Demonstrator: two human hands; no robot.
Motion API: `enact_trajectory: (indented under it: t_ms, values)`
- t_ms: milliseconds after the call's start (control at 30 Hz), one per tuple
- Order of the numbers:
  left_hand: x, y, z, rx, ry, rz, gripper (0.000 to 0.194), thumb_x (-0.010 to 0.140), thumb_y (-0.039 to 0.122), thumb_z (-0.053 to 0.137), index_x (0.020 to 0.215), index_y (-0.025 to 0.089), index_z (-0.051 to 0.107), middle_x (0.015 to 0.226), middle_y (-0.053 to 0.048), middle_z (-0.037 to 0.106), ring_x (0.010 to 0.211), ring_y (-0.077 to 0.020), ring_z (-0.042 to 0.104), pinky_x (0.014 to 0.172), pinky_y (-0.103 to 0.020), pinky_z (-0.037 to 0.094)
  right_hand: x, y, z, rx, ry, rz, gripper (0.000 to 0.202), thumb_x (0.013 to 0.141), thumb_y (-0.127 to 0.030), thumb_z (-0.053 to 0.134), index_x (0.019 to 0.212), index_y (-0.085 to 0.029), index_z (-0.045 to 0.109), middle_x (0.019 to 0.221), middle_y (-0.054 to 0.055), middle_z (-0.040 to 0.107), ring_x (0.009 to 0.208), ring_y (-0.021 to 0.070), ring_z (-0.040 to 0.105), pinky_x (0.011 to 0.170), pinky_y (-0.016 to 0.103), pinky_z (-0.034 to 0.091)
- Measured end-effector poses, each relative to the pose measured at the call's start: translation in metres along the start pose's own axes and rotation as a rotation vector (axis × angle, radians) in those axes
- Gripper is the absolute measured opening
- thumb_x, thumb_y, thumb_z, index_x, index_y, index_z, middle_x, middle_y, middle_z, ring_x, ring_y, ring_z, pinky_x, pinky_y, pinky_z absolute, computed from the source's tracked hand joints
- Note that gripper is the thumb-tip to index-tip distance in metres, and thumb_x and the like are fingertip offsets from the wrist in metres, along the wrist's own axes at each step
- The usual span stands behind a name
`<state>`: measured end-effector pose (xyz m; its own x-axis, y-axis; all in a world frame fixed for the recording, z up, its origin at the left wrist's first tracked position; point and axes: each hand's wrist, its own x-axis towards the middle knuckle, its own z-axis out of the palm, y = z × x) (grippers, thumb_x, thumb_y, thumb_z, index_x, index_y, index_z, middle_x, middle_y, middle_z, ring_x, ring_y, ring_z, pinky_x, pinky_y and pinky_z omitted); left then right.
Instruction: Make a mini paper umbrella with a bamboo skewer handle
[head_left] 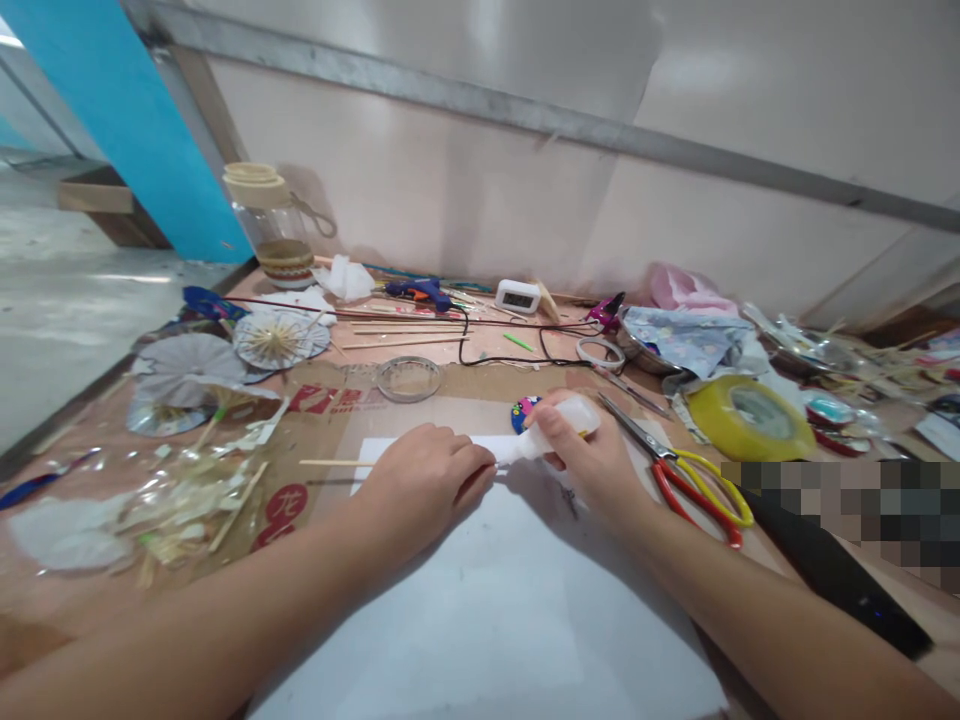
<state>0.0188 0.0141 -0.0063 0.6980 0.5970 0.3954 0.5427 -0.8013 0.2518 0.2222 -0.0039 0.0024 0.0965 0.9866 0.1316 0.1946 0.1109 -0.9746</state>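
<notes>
My left hand (426,470) is closed around a thin wooden stick (337,463), whose pale end sticks out to the left. In my right hand (592,465) is a small white squeeze bottle (574,418), tilted so its nozzle points left at my left fingertips. Whether the nozzle touches the stick's tip is too small to tell. Both hands are over a white paper sheet (480,600). Just behind the bottle, a colourful patterned round piece (523,412) is partly hidden by my right fingers.
Red-and-yellow scissors (664,465) and a yellow tape roll (750,418) lie to the right, near a long black object (840,570). Folded paper fans (187,365) and scraps fill the left. A glue gun (420,292), clear ring (409,378) and bottle (274,225) stand farther back.
</notes>
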Motion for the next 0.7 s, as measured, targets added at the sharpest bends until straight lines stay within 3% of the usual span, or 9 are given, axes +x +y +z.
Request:
enact_trajectory:
  t_ms: [700]
  values:
    - [-0.0006, -0.0001, 0.0008, 0.002, 0.014, 0.003, 0.03, 0.1, 0.029, 0.048, 0.085, 0.018, 0.072, 0.072, -0.004, 0.071, 0.068, -0.0207, 0.063, 0.066, -0.034, 0.044, -0.0004, 0.0041, 0.0002, 0.018, 0.0, -0.013, 0.042, 0.085, -0.06, 0.064, 0.081, -0.018, 0.059, 0.058, -0.006, 0.045, 0.049, 0.0092, 0.038, 0.045, 0.024, 0.028]
